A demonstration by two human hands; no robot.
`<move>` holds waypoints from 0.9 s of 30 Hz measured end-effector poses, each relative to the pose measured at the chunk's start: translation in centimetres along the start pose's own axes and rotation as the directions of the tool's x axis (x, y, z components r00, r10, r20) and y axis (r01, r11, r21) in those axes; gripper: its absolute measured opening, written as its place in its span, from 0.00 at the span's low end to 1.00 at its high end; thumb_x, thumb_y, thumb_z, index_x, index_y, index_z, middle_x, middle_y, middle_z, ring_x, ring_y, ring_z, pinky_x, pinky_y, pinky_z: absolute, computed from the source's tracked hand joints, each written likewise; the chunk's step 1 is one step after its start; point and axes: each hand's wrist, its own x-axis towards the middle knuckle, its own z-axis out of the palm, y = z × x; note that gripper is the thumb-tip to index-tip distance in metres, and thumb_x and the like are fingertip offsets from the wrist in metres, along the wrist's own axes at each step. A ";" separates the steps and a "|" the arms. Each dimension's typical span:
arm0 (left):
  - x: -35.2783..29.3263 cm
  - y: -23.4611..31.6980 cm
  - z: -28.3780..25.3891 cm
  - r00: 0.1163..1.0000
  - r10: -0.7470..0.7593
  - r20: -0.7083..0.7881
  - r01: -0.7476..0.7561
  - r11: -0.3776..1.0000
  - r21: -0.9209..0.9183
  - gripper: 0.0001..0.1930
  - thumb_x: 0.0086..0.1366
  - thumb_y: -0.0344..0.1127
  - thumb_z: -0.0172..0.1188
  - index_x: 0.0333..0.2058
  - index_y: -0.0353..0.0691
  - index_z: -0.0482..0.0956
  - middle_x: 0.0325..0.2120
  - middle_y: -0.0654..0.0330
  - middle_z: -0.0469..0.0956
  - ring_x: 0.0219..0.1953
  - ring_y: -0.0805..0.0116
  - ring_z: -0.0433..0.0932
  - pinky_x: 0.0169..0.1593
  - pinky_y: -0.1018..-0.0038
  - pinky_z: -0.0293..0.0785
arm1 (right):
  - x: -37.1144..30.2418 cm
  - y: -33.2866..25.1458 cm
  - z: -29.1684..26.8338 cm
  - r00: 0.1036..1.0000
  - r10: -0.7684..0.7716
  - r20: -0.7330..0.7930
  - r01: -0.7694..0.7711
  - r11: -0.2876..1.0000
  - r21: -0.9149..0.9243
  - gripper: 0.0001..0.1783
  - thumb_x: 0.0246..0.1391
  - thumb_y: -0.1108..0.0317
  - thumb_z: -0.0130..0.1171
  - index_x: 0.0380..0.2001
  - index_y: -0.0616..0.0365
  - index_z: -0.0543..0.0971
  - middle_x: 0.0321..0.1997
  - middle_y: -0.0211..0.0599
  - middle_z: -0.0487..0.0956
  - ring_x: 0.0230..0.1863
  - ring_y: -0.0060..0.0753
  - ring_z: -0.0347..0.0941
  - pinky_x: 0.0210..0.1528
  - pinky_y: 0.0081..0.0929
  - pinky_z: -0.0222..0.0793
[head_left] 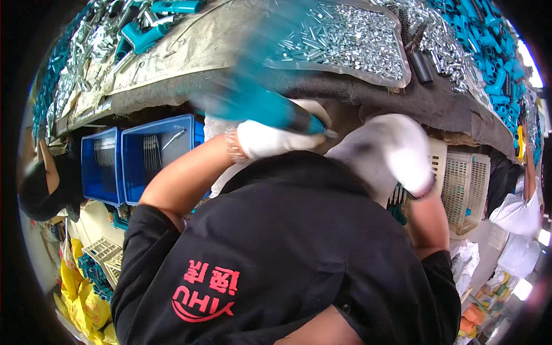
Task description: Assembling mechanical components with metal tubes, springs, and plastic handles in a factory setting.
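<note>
In the head view, my left hand (267, 140), in a white glove, is closed round a teal tool body (264, 108) with a black band and a blue end. Motion smears its upper part, which reaches over the bench edge, so its exact kind is unclear. My right hand (409, 164), also gloved in white, is apart from it to the right, above my pale-covered lap (356, 150). Blur hides how its fingers lie and whether they hold anything. Several dark slim pieces (397, 195) show just below that hand.
Ahead, the cloth-covered bench (460, 106) bears a clear tray (397, 86) of small metal parts, a black cylinder (421, 68) and heaped teal housings (497, 75). Blue bins (127, 164) with metal rods stand left, a cream basket (463, 192) right. Another person's arm (50, 169) shows far left.
</note>
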 end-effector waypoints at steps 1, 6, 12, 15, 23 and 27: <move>0.7 -3.4 0.3 0.996 0.081 0.032 -0.085 0.986 0.146 0.15 0.60 0.43 0.66 0.42 0.42 0.82 0.37 0.59 0.84 0.40 0.60 0.83 0.48 0.66 0.78 | -1.3 -0.8 -1.6 0.933 0.359 0.019 -0.299 0.747 0.593 0.16 0.61 0.66 0.54 0.47 0.66 0.75 0.47 0.47 0.78 0.49 0.47 0.77 0.55 0.43 0.71; 4.6 -8.9 1.0 0.989 -0.064 0.132 -0.039 0.752 0.658 0.20 0.49 0.54 0.70 0.33 0.45 0.82 0.28 0.49 0.82 0.36 0.46 0.82 0.43 0.55 0.77 | 4.1 -7.0 -4.2 0.932 -0.088 0.351 0.216 0.914 -0.343 0.31 0.46 0.55 0.70 0.51 0.57 0.74 0.48 0.45 0.76 0.53 0.47 0.72 0.56 0.43 0.66; 7.6 -11.2 -2.2 0.959 -0.283 0.001 0.140 0.476 0.868 0.17 0.60 0.37 0.58 0.48 0.45 0.82 0.40 0.46 0.83 0.42 0.50 0.83 0.47 0.58 0.77 | 1.3 0.5 5.2 0.815 0.489 0.310 -0.495 0.866 -0.064 0.28 0.57 0.56 0.63 0.57 0.57 0.72 0.31 0.53 0.79 0.33 0.56 0.78 0.35 0.43 0.73; 7.3 -11.3 -2.0 0.951 -0.308 0.030 0.149 0.539 0.829 0.17 0.61 0.37 0.58 0.48 0.44 0.82 0.40 0.46 0.83 0.43 0.50 0.83 0.47 0.58 0.77 | 2.5 2.9 7.3 0.658 0.647 0.386 -0.674 0.734 -0.082 0.23 0.58 0.54 0.61 0.49 0.61 0.76 0.35 0.57 0.80 0.37 0.60 0.77 0.40 0.46 0.73; 7.0 -11.3 -1.7 0.928 -0.331 0.174 0.128 0.718 0.684 0.17 0.61 0.37 0.57 0.48 0.42 0.82 0.41 0.46 0.83 0.44 0.51 0.83 0.48 0.59 0.77 | 3.1 5.0 12.2 0.716 0.553 0.426 -0.571 0.815 -0.100 0.23 0.57 0.52 0.58 0.48 0.59 0.79 0.45 0.60 0.79 0.48 0.63 0.75 0.52 0.48 0.70; 7.1 -11.2 -1.9 0.914 -0.324 0.245 0.116 0.786 0.607 0.17 0.62 0.38 0.56 0.48 0.41 0.82 0.42 0.46 0.83 0.45 0.51 0.83 0.48 0.59 0.78 | 3.6 4.9 13.7 0.862 0.443 0.246 -0.433 0.896 -0.098 0.21 0.57 0.52 0.60 0.43 0.59 0.81 0.40 0.57 0.80 0.44 0.60 0.77 0.47 0.44 0.72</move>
